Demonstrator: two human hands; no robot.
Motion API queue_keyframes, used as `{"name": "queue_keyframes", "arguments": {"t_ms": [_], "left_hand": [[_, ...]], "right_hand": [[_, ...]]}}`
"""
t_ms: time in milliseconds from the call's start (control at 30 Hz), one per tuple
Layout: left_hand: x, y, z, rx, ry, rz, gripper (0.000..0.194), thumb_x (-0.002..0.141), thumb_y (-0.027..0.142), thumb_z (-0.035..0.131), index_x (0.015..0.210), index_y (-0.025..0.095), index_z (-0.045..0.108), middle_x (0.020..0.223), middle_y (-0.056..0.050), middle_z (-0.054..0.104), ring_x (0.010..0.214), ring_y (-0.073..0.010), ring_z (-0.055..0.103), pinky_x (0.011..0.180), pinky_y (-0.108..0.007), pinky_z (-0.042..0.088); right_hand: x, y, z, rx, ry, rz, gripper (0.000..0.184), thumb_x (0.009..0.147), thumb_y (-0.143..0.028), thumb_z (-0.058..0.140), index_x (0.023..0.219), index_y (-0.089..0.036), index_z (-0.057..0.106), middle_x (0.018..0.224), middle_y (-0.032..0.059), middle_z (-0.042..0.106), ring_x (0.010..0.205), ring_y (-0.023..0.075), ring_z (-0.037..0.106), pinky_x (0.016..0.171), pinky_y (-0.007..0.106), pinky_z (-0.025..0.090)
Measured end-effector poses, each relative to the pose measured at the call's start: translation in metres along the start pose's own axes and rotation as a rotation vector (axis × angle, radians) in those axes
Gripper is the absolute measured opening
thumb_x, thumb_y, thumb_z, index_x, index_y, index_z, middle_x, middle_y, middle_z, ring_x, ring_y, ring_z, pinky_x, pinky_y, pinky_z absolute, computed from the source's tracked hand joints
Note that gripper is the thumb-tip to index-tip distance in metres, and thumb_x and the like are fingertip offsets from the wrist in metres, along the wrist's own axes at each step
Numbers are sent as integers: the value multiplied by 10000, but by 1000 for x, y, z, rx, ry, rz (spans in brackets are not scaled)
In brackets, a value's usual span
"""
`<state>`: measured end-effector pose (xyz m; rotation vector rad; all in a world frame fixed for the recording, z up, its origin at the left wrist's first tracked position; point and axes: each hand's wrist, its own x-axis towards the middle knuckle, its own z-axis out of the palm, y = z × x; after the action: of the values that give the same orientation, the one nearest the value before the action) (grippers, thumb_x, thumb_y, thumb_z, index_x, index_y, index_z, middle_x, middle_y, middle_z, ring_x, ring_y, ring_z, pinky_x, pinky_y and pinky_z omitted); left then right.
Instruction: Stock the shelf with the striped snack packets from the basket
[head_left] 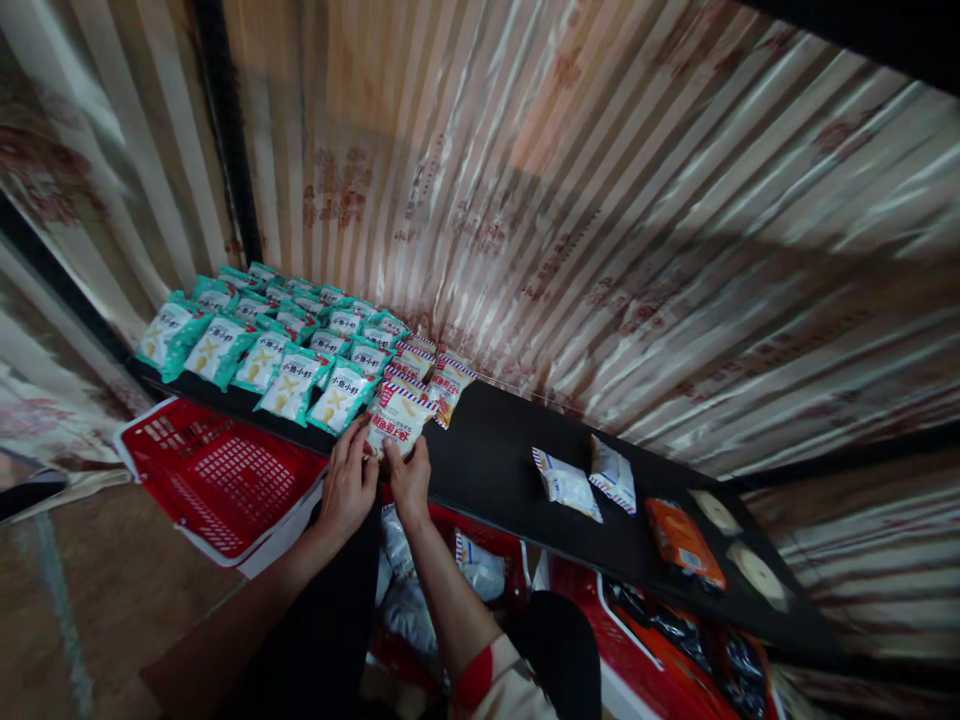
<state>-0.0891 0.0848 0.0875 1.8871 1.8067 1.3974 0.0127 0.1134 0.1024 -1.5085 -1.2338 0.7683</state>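
Observation:
Both my hands grip the lower edge of a white and red snack bag (400, 415) with a striped top, tilted up at the shelf's front edge. My left hand (349, 485) is closed on its left corner. The thumb of my right hand (410, 480) presses on the front of the bag, at its lower right. Just behind stand similar striped snack bags (450, 380), partly hidden by the held one. To the left, rows of teal and white snack bags (285, 385) lean back on the black shelf (480, 440).
Farther right on the shelf lie two white striped bags (568, 484), an orange packet (684, 543) and two pale round packs (759, 574). Below are a red basket (225, 475) on the left and another with dark packets (592, 620) at right. Bags (480, 568) fill the basket between my knees.

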Motion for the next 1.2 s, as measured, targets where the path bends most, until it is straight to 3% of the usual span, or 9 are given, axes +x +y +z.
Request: {"name": "queue_keyframes", "arguments": {"t_ms": [267, 533, 833, 1200], "left_hand": [[-12, -9, 0, 52, -104, -14, 469, 825, 134, 390, 1293, 124, 412, 1316, -142, 461, 1215, -244, 443, 1020, -435, 393], [-8, -7, 2, 52, -138, -12, 502, 826, 135, 390, 1327, 116, 384, 1400, -155, 381, 1291, -251, 369, 1045, -439, 367], [-4, -14, 6, 48, -201, -46, 553, 818, 140, 405, 1367, 133, 341, 1445, -146, 313, 1305, -254, 355, 1033, -418, 388], [5, -17, 14, 45, -170, -9, 536, 829, 153, 401, 1362, 128, 347, 1412, -143, 367, 1298, -252, 362, 1041, -422, 380]], "right_hand": [[9, 3, 5, -138, 51, -6, 372, 737, -484, 565, 923, -162, 575, 918, 76, 550, 847, 207, 542, 780, 326, 442], [14, 10, 14, -155, 85, -129, 357, 755, -476, 556, 960, -185, 589, 976, 80, 596, 958, 225, 518, 848, 357, 407], [13, 19, 19, -25, -11, -20, 392, 734, -440, 597, 1039, -195, 573, 924, 44, 666, 857, 196, 597, 733, 295, 465], [22, 19, 20, 4, 8, -24, 348, 731, -410, 587, 1006, -196, 588, 869, 30, 677, 793, 173, 604, 706, 271, 468]]}}
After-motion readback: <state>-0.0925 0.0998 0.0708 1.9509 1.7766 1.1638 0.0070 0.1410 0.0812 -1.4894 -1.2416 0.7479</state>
